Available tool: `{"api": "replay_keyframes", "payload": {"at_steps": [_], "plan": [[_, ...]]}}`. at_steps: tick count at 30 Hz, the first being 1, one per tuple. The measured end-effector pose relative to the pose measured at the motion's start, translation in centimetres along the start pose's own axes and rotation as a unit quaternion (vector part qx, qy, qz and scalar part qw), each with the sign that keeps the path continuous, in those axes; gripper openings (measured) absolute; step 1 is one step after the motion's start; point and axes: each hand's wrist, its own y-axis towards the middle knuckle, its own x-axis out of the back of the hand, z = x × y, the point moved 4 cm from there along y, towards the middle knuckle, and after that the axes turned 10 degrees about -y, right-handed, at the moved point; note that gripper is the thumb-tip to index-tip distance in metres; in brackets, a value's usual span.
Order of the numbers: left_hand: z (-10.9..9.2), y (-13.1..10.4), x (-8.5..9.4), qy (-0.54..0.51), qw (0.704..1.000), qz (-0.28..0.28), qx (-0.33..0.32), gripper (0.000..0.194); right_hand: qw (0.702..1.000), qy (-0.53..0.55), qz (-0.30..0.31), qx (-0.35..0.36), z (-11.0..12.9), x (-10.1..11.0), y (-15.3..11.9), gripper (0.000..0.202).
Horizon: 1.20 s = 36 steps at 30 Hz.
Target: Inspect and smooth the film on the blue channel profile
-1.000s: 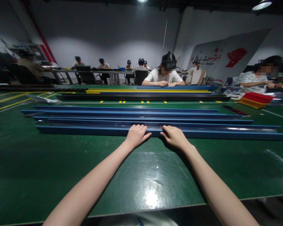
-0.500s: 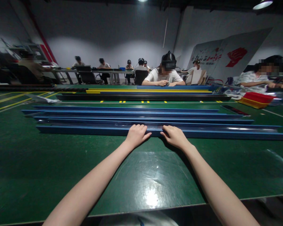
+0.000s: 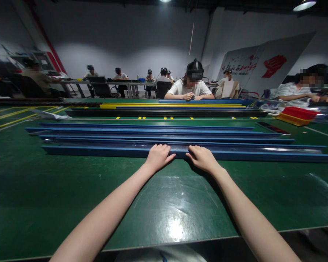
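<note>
Here the left hand (image 3: 159, 156) and right hand (image 3: 202, 158) both curl over the nearest blue channel (image 3: 106, 151), fingers over its wall and thumbs at the near side, a gap between them! That long channel lies across the green table (image 3: 104, 189), in front of more blue channels (image 3: 142, 130), with a phone (image 3: 272, 128) and a red bin (image 3: 299, 114) beyond to the right.

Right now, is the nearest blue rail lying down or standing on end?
Lying down: the rail stretches across the green table, under the left hand and right hand.
</note>
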Motion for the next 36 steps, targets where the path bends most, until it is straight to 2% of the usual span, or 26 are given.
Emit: {"api": "replay_keyframes", "payload": {"at_steps": [21,36], "plan": [[-0.08,0.07,0.12,0.008,1.000,0.007,0.002,0.037,1.000,0.006,0.012,-0.003,0.04,0.14,-0.05,0.024],[-0.05,0.08,0.16,-0.022,1.000,0.009,0.011,0.035,1.000,0.007,0.020,-0.006,0.01,0.12,0.00,0.024]]}}
